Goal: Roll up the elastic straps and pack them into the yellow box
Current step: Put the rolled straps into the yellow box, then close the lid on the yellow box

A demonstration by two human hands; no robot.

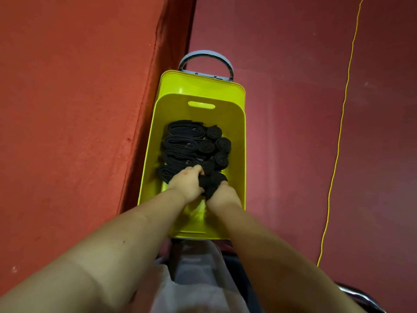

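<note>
left hand (pixel 185 182), right hand (pixel 222 195): grip curled round black strap roll (pixel 211 184) | over yellow box (pixel 237 123) | writing: unreadable

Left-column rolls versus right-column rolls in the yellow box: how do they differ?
The left-column rolls are long flattened ovals; the right-column rolls are small and round. The left ones lie stacked in a neat row; the right ones sit jumbled. Both are black and inside the yellow box.

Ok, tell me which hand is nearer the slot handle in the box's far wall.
Left. The left hand reaches farther into the yellow box, toward the slot handle; the right hand sits a little farther back.
</note>
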